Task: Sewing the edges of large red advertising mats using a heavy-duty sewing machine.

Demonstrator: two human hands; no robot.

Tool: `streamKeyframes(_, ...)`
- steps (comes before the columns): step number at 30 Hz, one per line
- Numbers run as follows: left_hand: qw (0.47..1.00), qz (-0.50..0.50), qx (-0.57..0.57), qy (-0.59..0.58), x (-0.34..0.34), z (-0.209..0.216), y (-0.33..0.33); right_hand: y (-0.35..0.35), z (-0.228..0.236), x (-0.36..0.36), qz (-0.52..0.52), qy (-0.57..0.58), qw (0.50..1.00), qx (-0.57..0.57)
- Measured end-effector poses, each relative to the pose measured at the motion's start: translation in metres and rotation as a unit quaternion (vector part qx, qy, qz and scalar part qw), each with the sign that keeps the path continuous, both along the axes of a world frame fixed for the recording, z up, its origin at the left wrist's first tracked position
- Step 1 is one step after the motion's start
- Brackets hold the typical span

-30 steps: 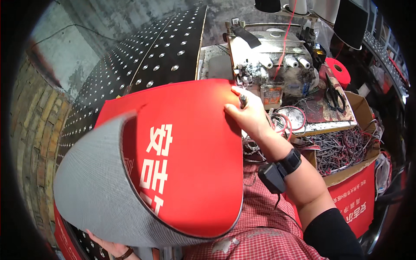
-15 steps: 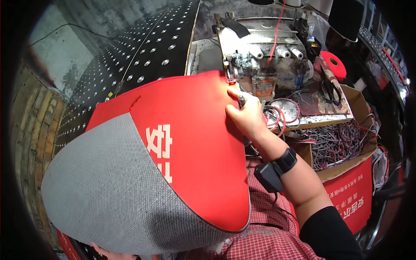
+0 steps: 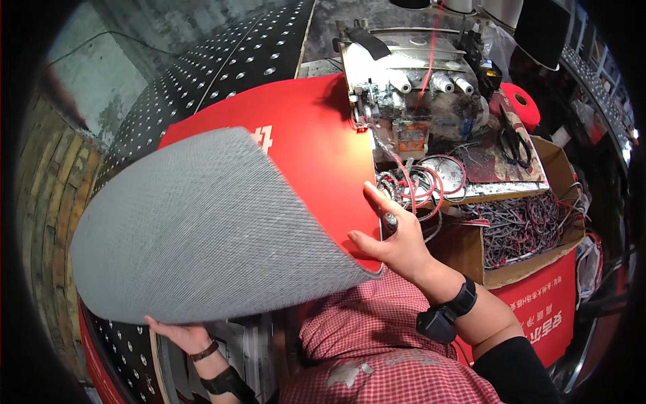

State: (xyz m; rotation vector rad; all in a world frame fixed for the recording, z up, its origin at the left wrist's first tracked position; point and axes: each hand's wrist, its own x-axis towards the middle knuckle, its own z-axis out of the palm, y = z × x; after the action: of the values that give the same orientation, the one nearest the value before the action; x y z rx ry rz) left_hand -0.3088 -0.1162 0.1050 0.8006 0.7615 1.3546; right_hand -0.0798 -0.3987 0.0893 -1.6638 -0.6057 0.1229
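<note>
A large red floor mat with pale printing lies under the overlock sewing machine, its right edge running back to the presser foot. Its grey ribbed backing is folded over toward me, covering much of the red face. My right hand grips the mat's right edge near the front, thumb on the red face, index finger stretched along the rim. A small dark tool with a metal tip is tucked in that hand; its kind is unclear. My left hand holds the fold's lower edge from below, most fingers hidden.
Right of the machine lie black-handled scissors and a red thread cone. Loops of trimmed edging hang by the table edge. Below stands a cardboard box of scraps. A studded black board slopes behind the mat.
The mat has advanced away from me, and its grey fold now hides more of the printing. My right hand has slid nearer along the edge; my left hand has come into fuller view.
</note>
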Motion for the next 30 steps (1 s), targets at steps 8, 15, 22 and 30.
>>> streamKeyframes(8, 0.882, 0.094, 0.368, 0.281, 0.053, 0.047, -0.028, 0.004, 0.008, 0.005, 0.021, 0.054, 0.998, 0.019)
streamKeyframes(15, 0.683, 0.067, 0.596, 0.416, 0.082, 0.114, -0.056, -0.01, -0.002, -0.014, 0.048, 0.183, 0.978, 0.094)
streamKeyframes(22, 0.754, 0.08, 0.582, 0.294, 0.051, 0.136, -0.068, -0.02, 0.016, -0.06, 0.066, 0.134, 0.987, -0.056)
streamKeyframes(30, 0.984, -0.019, 0.176, -0.024, -0.101, 0.1, -0.028, -0.025, -0.027, -0.083, 0.074, 0.016, 0.997, -0.014)
